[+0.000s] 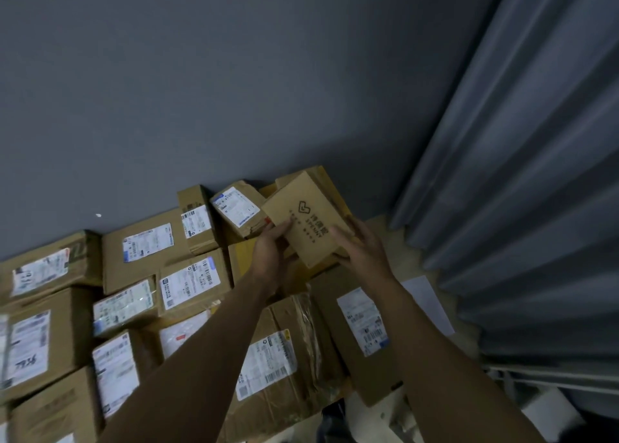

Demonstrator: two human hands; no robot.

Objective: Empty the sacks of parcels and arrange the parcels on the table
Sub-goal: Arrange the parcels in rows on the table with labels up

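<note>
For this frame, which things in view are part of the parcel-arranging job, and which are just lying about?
Job in hand: small brown cardboard box with a printed logo, held by the left hand and right hand; labelled brown cardboard parcels laid out to the left and below.
Lying about: grey pleated curtain; white paper sheet beside it; plain grey wall.

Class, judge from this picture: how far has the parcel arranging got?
Done: many labelled brown cardboard parcels lie packed side by side. In hand: left hand and right hand hold a small logo-printed brown cardboard box above them. Left: placing it; no sacks show, so remainder unknown.
</note>
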